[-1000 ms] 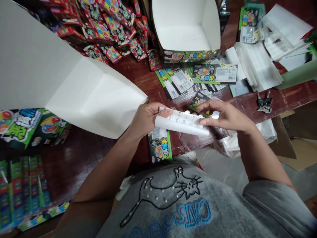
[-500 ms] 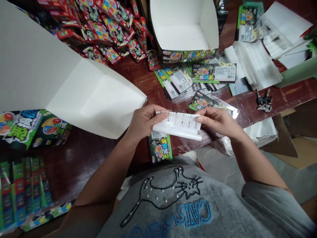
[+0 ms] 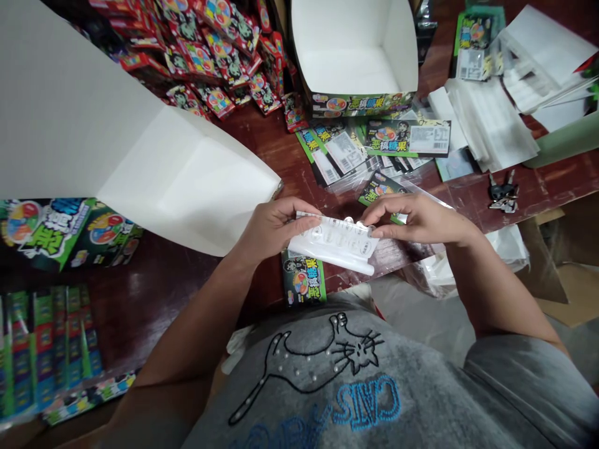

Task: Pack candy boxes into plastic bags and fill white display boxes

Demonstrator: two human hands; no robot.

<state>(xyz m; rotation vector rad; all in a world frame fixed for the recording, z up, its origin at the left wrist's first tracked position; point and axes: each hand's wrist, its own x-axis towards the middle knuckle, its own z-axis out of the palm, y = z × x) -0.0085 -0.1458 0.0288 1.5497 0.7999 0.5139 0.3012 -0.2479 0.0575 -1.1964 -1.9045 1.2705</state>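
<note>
My left hand [image 3: 276, 227] grips the left end of a white sheet of round stickers [image 3: 334, 240] with its thumb on top. The sheet's lower edge is rolled up. At the upper right edge, my right hand [image 3: 412, 218] pinches what looks like a round clear sticker [image 3: 368, 231], its edge lifting off the sheet. Beneath the sheet lies a black and green printed card [image 3: 303, 280], partly covered. Another printed card [image 3: 381, 187] in clear film sits just behind my right fingers.
Ahead are an open white-lined box [image 3: 355, 50], a heap of red candy packets [image 3: 219, 56] and printed cards [image 3: 407, 136]. A large open box [image 3: 201, 181] stands left. White bags [image 3: 491, 125] and keys [image 3: 503, 192] lie right; colourful strips [image 3: 42, 349] are lower left.
My right hand has shifted its fingers from the sheet's right end to its upper edge, where a round sticker lifts. The sheet has tilted, its right end lower. The view has shifted slightly.
</note>
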